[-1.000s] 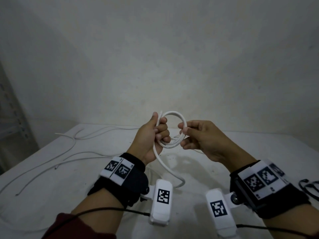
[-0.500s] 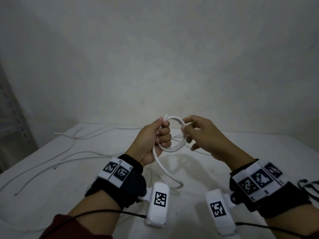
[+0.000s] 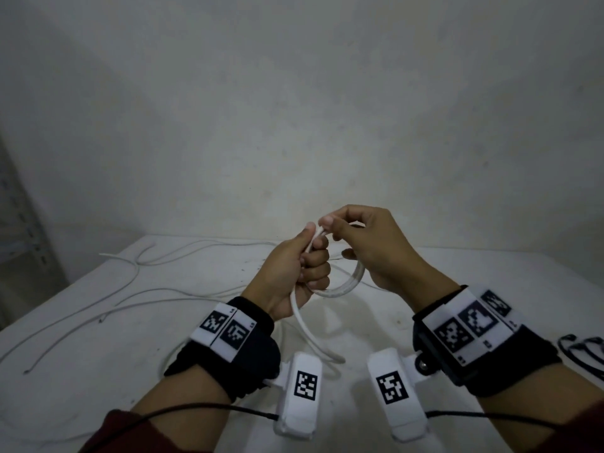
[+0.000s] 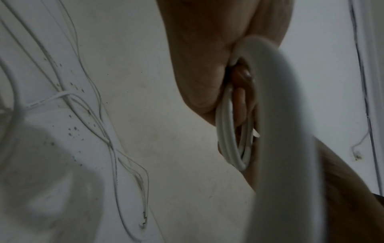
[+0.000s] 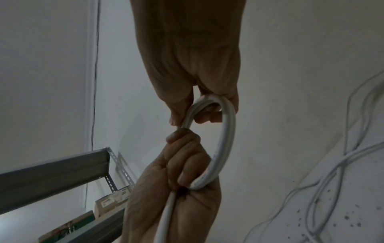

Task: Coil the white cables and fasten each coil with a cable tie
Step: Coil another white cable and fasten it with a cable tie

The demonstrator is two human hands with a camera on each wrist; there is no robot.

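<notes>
The white cable coil [image 3: 343,287] is held in the air above the desk [image 3: 98,354], between both hands, at about mid-frame in the head view. It consists of several turns of white cable lying side by side; the right wrist view shows the turns [image 5: 225,141] forming a closed oval loop. One free length of the same cable [image 3: 310,335] leaves the underside of the left fist and curves down to the desk surface.

Left grip: the left hand [image 3: 294,276] is closed into a fist around one side of the coil, fingers curled over the turns, thumb pressing along the top. The left wrist view shows the bundled turns [image 4: 230,139] passing through the fist.

Right grip: the right hand [image 3: 376,253] is closed on the opposite, upper part of the coil. Thumb and forefinger pinch the cable just beside the left thumb, and the remaining fingers are curled through the loop.

Both hands touch or nearly touch at the top of the coil.

Further loose white cables [image 3: 137,276] lie uncoiled across the left and far part of the desk. Thin black looped items [image 3: 581,351] lie at the right edge of the desk; their type cannot be determined. A grey metal shelf [image 5: 62,166] carrying boxes stands to the left of the desk.
</notes>
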